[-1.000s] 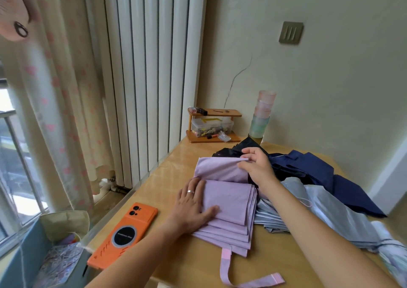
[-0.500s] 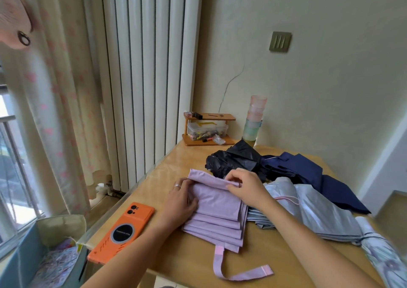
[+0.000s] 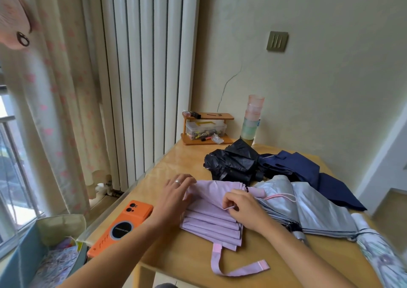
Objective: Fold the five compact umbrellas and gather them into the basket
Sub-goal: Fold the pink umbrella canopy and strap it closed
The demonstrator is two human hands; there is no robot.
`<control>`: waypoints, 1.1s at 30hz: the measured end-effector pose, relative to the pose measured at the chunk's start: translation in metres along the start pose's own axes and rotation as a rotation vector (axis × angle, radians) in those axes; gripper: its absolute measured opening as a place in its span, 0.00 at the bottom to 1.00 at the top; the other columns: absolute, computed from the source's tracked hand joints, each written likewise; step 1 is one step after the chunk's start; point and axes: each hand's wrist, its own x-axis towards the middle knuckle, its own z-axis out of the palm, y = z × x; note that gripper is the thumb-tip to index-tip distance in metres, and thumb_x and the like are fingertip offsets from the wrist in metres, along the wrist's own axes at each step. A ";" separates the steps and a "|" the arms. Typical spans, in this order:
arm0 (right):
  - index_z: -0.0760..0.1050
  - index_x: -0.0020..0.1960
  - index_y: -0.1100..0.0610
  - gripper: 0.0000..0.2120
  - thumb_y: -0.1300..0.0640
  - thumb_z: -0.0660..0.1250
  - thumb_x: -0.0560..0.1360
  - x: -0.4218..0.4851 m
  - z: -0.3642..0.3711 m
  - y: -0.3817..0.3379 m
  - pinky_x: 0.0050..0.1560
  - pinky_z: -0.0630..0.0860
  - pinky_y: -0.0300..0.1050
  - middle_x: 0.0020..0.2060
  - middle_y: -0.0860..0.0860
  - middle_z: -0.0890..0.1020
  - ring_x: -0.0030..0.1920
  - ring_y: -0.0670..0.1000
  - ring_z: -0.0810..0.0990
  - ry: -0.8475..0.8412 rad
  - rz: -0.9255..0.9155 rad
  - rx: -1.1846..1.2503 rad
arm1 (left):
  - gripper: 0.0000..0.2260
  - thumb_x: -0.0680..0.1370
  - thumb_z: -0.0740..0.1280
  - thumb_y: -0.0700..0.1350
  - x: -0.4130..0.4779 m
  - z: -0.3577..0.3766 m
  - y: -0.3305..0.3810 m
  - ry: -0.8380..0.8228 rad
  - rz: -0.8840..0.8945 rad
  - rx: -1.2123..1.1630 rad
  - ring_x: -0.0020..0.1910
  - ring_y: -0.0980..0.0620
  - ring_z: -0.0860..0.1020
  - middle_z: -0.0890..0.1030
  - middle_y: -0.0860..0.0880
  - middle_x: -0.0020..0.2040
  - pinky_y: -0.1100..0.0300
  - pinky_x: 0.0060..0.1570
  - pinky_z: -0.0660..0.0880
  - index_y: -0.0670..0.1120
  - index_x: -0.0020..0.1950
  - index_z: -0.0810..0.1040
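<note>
Just right of the orange phone [image 3: 123,226], a person's left hand [image 3: 176,196] pressed open-fingered on the stacked pleats of the lilac umbrella [image 3: 211,223] to pin them while the right hand [image 3: 244,210] pinched its top panel, apparently drawing it flat before strapping.

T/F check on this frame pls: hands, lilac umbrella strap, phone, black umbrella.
1. The left hand and the right hand both touch the lilac umbrella. True.
2. Its strap is fastened round the folds. False: it lies loose on the table.
3. The orange phone lies on the table to the person's left of the lilac umbrella. True.
4. The black umbrella sits in a basket. False: it lies on the table beside the navy umbrella.
</note>
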 end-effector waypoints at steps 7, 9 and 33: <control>0.78 0.43 0.47 0.11 0.62 0.64 0.70 0.002 0.003 0.004 0.50 0.69 0.40 0.39 0.37 0.75 0.46 0.40 0.72 -0.040 -0.017 -0.064 | 0.05 0.76 0.70 0.42 0.012 -0.017 -0.012 -0.142 0.407 0.302 0.37 0.50 0.73 0.75 0.51 0.38 0.57 0.46 0.73 0.49 0.45 0.75; 0.78 0.44 0.47 0.10 0.61 0.64 0.71 0.002 0.004 0.004 0.51 0.69 0.39 0.41 0.38 0.76 0.47 0.40 0.71 -0.062 -0.011 -0.076 | 0.06 0.77 0.71 0.42 0.011 -0.017 -0.010 -0.150 0.435 0.321 0.36 0.50 0.72 0.74 0.50 0.37 0.57 0.45 0.74 0.49 0.45 0.74; 0.83 0.48 0.47 0.15 0.58 0.58 0.75 0.040 -0.025 -0.029 0.52 0.80 0.49 0.50 0.44 0.83 0.48 0.48 0.80 -0.244 0.118 -0.066 | 0.12 0.78 0.67 0.50 0.026 -0.004 -0.007 -0.420 -0.170 0.050 0.38 0.48 0.78 0.81 0.54 0.41 0.55 0.36 0.68 0.53 0.57 0.68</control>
